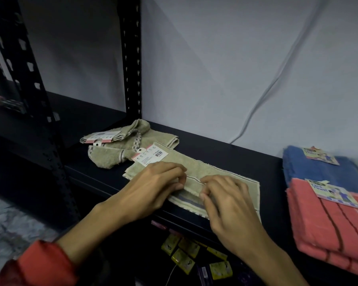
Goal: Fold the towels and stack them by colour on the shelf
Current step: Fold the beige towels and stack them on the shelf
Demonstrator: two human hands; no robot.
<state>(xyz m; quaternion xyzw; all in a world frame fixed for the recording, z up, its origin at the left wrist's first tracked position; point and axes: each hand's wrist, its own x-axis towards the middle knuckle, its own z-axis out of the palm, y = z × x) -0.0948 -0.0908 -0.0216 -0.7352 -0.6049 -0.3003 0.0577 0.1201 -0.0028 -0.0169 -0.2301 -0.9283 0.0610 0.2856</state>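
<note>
At far left on the dark shelf [246,159] lies a crumpled beige towel [120,149]. Nearer, the flat beige towel [215,172] sits mid-shelf; the left hand [153,188] and right hand [227,201] pinch its folded edge with curled fingers. Best to align corners squarely, then press flat. Right: blue towel [318,170], coral towel [329,223].

Shop stockrm: tagged towels [196,172], steel racking [130,58]

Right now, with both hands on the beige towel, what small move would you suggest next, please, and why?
Probably fold the pinched edge over. The left hand and right hand both pinch the beige towel's near fold, which lies flat and only part-folded on the shelf.
</note>
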